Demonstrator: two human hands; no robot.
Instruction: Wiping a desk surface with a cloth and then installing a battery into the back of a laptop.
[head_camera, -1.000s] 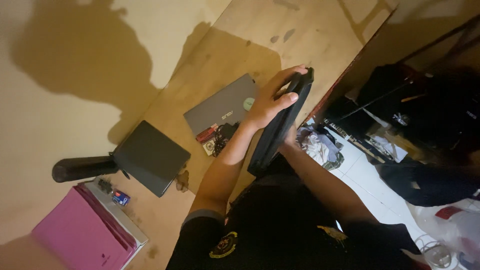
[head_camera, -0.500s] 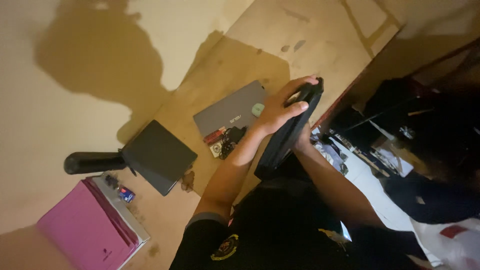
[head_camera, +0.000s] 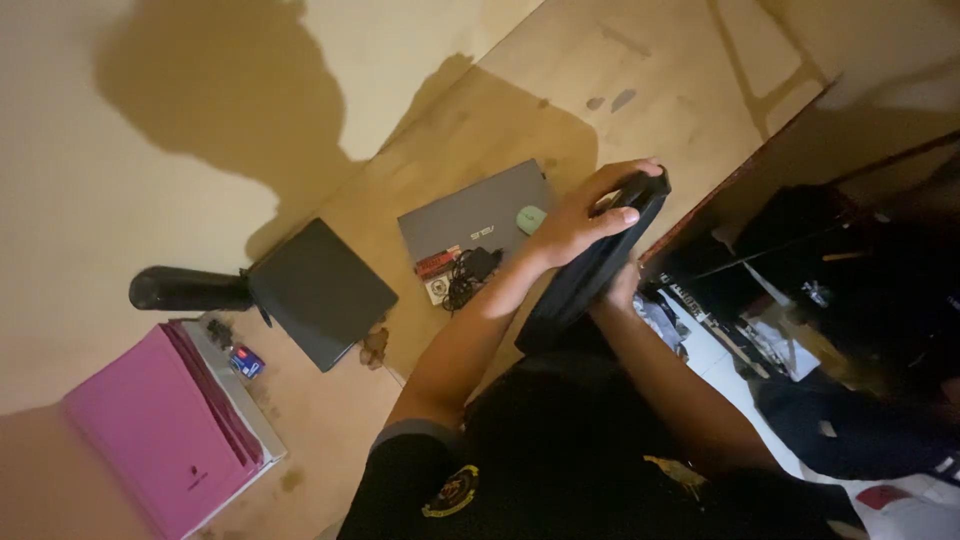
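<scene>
Both my hands hold a black flat case (head_camera: 590, 275) on edge at the wooden desk's right side. My left hand (head_camera: 580, 215) grips its upper end from the top, fingers wrapped over the edge. Only part of my right hand (head_camera: 625, 290) shows, since it supports the case from below and behind. Just left of my left hand lies a closed grey laptop (head_camera: 470, 215) with a small pale green oval object (head_camera: 531, 218) on it.
A black tangled cable (head_camera: 465, 275) and a small red-and-white box (head_camera: 437, 265) lie on the laptop's near corner. Further left are a dark flat box (head_camera: 320, 290), a black cylinder (head_camera: 185, 290) and a pink folder (head_camera: 160, 430). Papers and dark clothes (head_camera: 850, 430) clutter the floor right of the desk edge (head_camera: 720, 195).
The view has shifted a little. Both hands keep their hold on the black case, which has barely moved.
</scene>
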